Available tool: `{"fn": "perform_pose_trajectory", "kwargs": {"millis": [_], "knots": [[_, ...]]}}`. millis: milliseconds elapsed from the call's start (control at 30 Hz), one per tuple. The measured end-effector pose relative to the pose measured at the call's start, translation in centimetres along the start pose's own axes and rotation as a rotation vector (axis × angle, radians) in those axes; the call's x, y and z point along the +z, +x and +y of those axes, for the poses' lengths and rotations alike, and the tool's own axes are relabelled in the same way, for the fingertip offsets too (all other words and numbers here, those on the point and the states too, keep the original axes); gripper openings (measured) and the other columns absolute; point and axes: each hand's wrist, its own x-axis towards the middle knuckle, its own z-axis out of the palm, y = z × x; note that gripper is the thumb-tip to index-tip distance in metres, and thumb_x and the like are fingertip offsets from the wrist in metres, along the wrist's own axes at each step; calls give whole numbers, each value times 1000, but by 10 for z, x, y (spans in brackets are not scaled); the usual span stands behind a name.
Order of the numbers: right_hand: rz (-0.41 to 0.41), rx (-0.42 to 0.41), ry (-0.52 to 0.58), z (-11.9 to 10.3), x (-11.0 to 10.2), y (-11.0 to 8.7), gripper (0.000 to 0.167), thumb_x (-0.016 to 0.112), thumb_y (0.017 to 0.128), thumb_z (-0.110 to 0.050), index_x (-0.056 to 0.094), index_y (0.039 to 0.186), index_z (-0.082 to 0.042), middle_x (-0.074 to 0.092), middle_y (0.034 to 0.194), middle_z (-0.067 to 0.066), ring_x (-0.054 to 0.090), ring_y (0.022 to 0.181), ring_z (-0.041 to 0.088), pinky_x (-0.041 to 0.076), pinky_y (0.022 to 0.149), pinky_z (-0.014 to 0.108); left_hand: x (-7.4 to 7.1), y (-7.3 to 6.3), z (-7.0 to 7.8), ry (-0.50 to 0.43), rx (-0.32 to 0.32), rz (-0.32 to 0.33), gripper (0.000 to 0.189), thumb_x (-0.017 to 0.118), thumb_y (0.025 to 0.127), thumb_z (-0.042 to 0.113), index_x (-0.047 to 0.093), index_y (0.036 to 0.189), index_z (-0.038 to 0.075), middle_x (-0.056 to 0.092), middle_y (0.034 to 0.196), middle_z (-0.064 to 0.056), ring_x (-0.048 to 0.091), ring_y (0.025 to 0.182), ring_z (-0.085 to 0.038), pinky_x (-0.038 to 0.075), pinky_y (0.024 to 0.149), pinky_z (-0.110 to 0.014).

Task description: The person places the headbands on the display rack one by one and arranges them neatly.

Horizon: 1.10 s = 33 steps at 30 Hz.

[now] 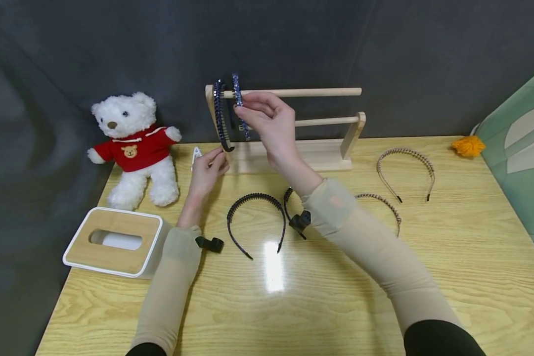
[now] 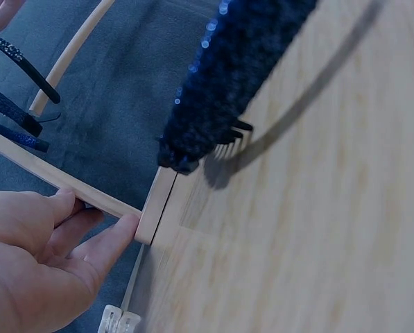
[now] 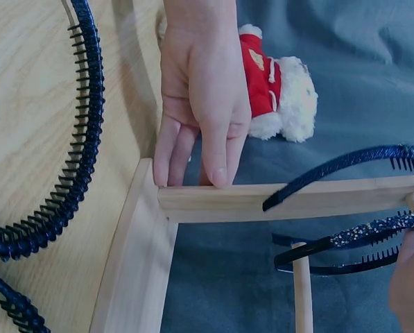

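Blue band [image 1: 237, 89], long axis near twelve-to-six, sits pinched in the right hand [image 1: 271, 118], one o'clock from the left hand [image 1: 207, 170], whose relaxed fingers touch the rack [image 1: 316, 155].

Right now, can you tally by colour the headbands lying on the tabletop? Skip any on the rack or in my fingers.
Dark headbands: 2
Beige headbands: 2
Total: 4 in view, with one of each colour partly hidden by the right arm.
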Motion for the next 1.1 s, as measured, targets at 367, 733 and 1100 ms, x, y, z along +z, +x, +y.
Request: {"fn": "perform_pose_trajectory", "kwargs": {"millis": [367,733,1100], "knots": [[-8,-19,4,3,2,-8,15,79,92,11,74,99,-2,75,93,6,74,87,16,67,88,31,-1,0,0,-16,-19,-6,38,51,114,3,56,150,-7,62,142,-30,65,124,-38,61,101,-27],[24,-53,39,7,7,-8,19,79,90,15,71,93,-2,74,94,7,74,88,20,67,91,34,-1,0,0,-20,-17,-12,38,51,114,5,56,150,-7,62,141,-31,65,126,-39,60,104,-30],[35,-85,12,7,4,-11,20,80,92,11,72,92,-7,74,94,5,73,87,17,67,90,34,0,0,1,-20,-18,-5,38,52,114,4,56,150,-7,63,139,-32,65,125,-41,61,103,-29]]}}
